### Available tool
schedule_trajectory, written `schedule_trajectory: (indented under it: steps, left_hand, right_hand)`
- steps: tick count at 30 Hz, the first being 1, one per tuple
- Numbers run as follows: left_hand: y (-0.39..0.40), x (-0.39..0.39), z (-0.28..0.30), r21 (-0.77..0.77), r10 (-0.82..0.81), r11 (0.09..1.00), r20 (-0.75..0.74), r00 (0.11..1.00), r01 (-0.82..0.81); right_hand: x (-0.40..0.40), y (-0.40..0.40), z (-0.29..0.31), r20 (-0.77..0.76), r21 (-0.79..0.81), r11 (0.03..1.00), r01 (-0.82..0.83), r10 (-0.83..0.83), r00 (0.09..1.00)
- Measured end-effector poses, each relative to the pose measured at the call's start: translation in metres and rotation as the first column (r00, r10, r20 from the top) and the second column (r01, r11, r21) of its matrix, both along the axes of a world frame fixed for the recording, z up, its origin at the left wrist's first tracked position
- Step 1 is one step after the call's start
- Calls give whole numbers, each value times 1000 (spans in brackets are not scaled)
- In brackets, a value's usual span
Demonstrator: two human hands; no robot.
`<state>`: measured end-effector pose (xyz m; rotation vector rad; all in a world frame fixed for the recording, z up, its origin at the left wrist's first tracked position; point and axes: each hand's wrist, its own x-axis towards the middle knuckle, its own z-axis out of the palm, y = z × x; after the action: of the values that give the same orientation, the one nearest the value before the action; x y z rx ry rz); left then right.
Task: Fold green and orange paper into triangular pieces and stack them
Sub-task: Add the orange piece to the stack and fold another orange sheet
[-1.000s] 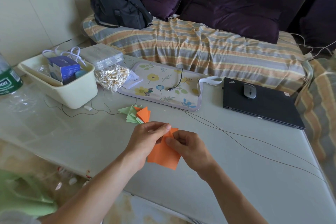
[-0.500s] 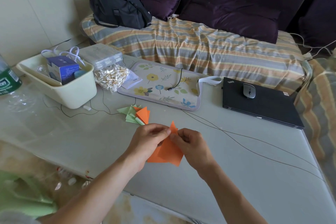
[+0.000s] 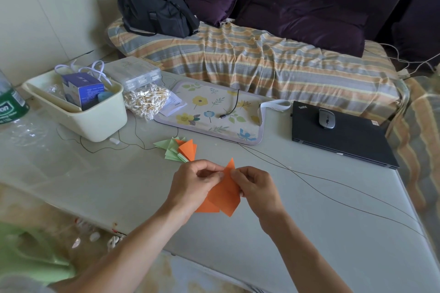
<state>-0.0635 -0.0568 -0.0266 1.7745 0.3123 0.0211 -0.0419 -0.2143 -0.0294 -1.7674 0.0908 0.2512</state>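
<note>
Head view: left hand [image 3: 194,187] and right hand [image 3: 256,188] both pinch the orange paper [image 3: 223,197] above the table [image 3: 309,233], near the stack [image 3: 179,150]. Uneven finger pressure could skew the crease.

"ThinkPad" is printed in small letters on the lid corner of the black laptop [image 3: 342,134]. The letters "on" are seen on the green label of the bottle [image 3: 10,104]; the remainder is cut off.
</note>
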Motion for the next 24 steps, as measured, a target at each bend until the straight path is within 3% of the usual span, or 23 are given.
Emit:
schedule_trajectory:
  steps: [8,24]
  left_hand:
    - [-5,-5,5,169,-98,981,8,995,95]
    - [-4,-5,7,199,-140,971,23,990,133]
  right_hand:
    - [3,-3,-3,-11,91,994,53,-53,999]
    - [7,-6,-9,9,108,988,110,-112,994]
